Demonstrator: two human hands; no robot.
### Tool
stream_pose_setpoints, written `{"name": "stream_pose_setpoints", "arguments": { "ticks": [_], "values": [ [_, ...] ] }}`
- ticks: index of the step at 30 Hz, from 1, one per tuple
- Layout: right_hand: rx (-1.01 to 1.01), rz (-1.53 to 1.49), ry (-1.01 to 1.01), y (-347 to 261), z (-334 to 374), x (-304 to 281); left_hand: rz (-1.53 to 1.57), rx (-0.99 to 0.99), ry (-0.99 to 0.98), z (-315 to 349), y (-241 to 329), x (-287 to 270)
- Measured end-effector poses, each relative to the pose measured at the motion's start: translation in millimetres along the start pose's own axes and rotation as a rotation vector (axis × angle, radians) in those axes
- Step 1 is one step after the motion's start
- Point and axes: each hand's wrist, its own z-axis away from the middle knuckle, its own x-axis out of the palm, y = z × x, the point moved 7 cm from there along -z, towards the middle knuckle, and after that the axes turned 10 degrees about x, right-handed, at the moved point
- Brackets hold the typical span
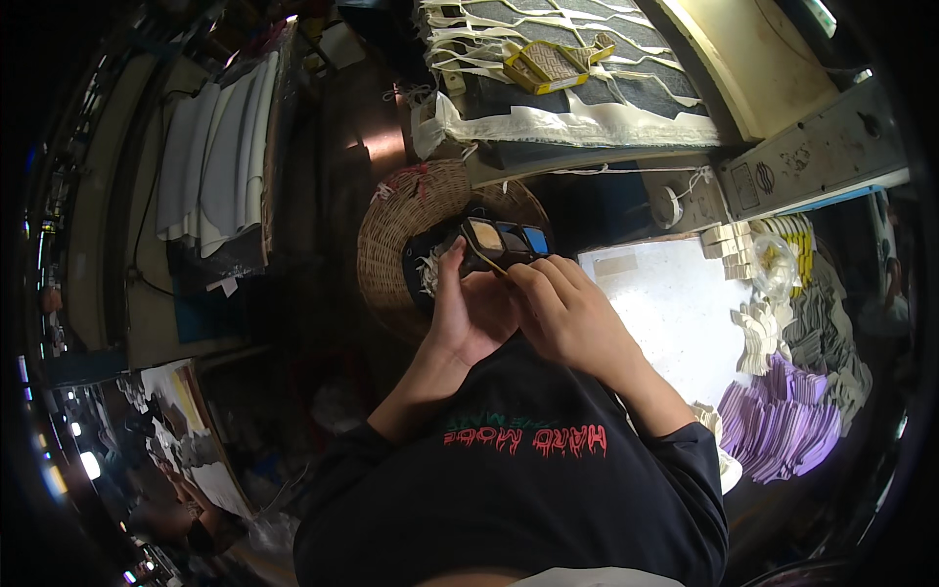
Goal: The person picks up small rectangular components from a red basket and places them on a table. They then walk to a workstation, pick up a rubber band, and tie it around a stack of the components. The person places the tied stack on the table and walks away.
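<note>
- we see the left hand [479, 308] with its palm turned up and its thumb raised against the near left edge of a dark case [496, 260]; its fingers seem closed around that case, though most are hidden.
- we find the case just beyond the fingertips of both hands, showing a tan, a dark and a blue square in a row.
- we see the right hand [559, 303] over the left palm, fingers curled, at the case's near edge; we cannot tell whether they grip it or only touch it.
- we spot a thin yellowish strip [487, 262] running along the case toward the right index finger.
- beyond the fingers and lower down, we have a wicker basket [386, 230] with white scraps [428, 275] in it.
- to the right of the fingers, we see a white tabletop [650, 313], with cream pieces [758, 338], purple pieces [782, 419] and grey pieces [827, 328] stacked by its far side.
- well beyond the fingers, we see a yellow-edged frame [548, 67] on a strip-covered bench [636, 122].
- well left of the fingers, we notice pale sheets [220, 161] hanging in layers.
</note>
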Motion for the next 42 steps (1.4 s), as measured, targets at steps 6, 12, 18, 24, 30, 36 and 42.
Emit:
{"name": "stream_pose_setpoints", "arguments": {
  "ticks": [6,12,18,24,30,36,42],
  "values": [
    [-0.060,-0.044,-0.018,-9.3,0.2,6.5,-0.112,0.041,0.035,2.7,-2.3,2.4],
    [-0.065,-0.089,-0.036,-9.2,-0.9,4.3,-0.094,0.036,0.075,0.6,-2.2,-4.2],
    [-0.026,-0.089,-0.028,-3.8,-2.2,3.8,-0.041,-0.002,-0.023,4.0,-2.2,-4.9],
    [-0.044,-0.083,-0.009,-6.7,0.2,2.6,0.102,0.036,-0.047,4.9,1.8,1.4],
    [-0.069,-0.038,-0.037,-4.6,4.2,-9.3,0.001,0.220,-0.039,2.7,25.6,6.0],
    [-0.112,-0.334,-0.047,14.0,17.1,-33.5,0.110,0.234,0.084,10.4,40.7,0.5],
    [0.270,-1.264,0.248,55.6,23.8,-29.9,0.125,0.320,-0.107,21.1,44.0,13.1]
  ]
}}
